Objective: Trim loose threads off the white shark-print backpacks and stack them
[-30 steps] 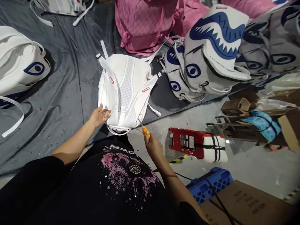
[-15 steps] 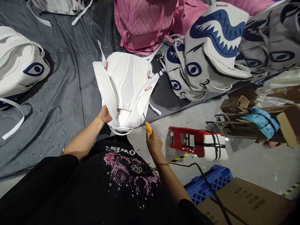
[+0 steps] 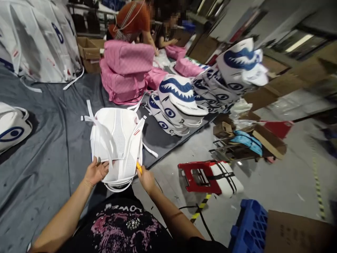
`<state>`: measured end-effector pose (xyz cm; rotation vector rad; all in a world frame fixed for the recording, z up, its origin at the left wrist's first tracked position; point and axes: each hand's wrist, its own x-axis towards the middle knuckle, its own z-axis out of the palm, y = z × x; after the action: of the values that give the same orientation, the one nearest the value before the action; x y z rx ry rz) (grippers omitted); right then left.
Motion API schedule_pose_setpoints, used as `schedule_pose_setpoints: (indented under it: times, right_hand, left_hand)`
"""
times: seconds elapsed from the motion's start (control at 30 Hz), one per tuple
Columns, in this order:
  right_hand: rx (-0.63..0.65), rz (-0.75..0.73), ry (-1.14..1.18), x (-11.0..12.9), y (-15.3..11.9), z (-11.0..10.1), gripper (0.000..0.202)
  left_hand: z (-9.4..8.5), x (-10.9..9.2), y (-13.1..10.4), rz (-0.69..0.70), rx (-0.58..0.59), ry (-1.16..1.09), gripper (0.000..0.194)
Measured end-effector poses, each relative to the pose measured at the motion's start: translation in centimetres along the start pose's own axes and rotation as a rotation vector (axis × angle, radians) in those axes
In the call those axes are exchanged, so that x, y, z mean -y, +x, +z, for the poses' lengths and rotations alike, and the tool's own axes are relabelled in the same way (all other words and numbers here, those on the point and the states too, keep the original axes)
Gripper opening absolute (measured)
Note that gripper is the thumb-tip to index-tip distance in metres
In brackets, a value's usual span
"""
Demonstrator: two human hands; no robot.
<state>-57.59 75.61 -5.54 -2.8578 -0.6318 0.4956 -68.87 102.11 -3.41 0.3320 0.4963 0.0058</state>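
A white backpack (image 3: 117, 137) lies on the grey cloth in front of me, its padded back panel and shoulder straps facing up. The left shoulder strap is smeared by motion above the panel. My left hand (image 3: 97, 172) is at the bag's lower left edge, palm up, fingers apart, gripping nothing. In my right hand (image 3: 146, 180), at the lower right corner of the bag, is an orange-handled tool (image 3: 139, 168). Its tip is hidden against the bag, so I cannot tell its exact kind.
Pink bags (image 3: 126, 70) are stacked behind, with white and blue shark-face backpacks (image 3: 176, 102) to the right. A person in an orange top (image 3: 133, 21) bends at the back. On the floor at right are a red and white stool (image 3: 210, 177), cartons (image 3: 295, 232) and a blue pallet (image 3: 249, 225).
The view has lifted, bringing people and the room into sight. My left hand has let go of the bag's edge and opened; the left strap has swung. My right hand has brought the tool against the bag.
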Motion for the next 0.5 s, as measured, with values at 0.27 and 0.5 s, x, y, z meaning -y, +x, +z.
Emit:
schedule_pose_setpoints:
  times: [0.27,0.5]
  right_hand:
    - [-0.02,0.017,0.095,-1.6,-2.9,-2.2,0.036]
    - [-0.006,0.094,0.139,-3.2,-6.7,-2.0,0.037]
  left_hand:
    - [-0.2,-0.5,0.9,-0.035,0.013,-0.005,0.053]
    - [0.3,-0.7,1.0,-0.047,-0.008,-0.01,0.067]
